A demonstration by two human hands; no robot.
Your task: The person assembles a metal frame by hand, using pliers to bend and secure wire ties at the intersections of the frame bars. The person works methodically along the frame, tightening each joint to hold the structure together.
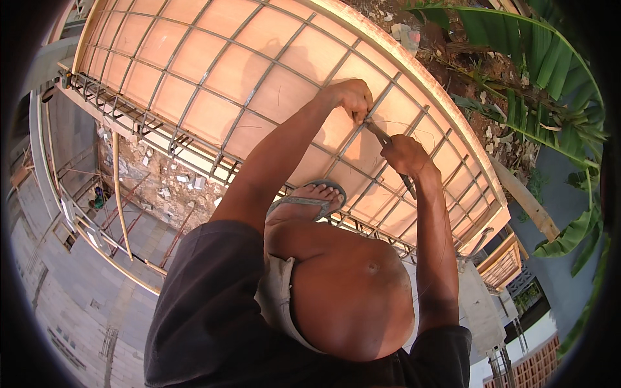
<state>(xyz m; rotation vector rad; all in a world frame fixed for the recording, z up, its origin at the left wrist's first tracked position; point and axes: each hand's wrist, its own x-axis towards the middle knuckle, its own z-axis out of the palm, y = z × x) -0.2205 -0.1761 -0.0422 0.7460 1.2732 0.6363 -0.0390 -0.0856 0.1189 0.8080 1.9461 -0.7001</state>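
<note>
My right hand (409,156) is closed round the handles of dark metal pincers (380,134). Their head meets a crossing of the steel rebar grid (266,72), and a thin wire (404,123) curves out beside it. Just left of the pincers' head, my left hand (352,98) is closed with its fingertips down at the same crossing; what they grip is hidden. The grid lies over a plywood panel (275,97) with raised wooden edges. My foot in a grey flip-flop (304,202) rests at the panel's near side.
Past the near edge the ground drops to rubble (171,184) and a grey block wall (90,310). A bamboo pole (121,200) and scaffold bars stand below left. Banana leaves (550,58) hang beyond the far right edge. A formwork board (446,84) borders the far side.
</note>
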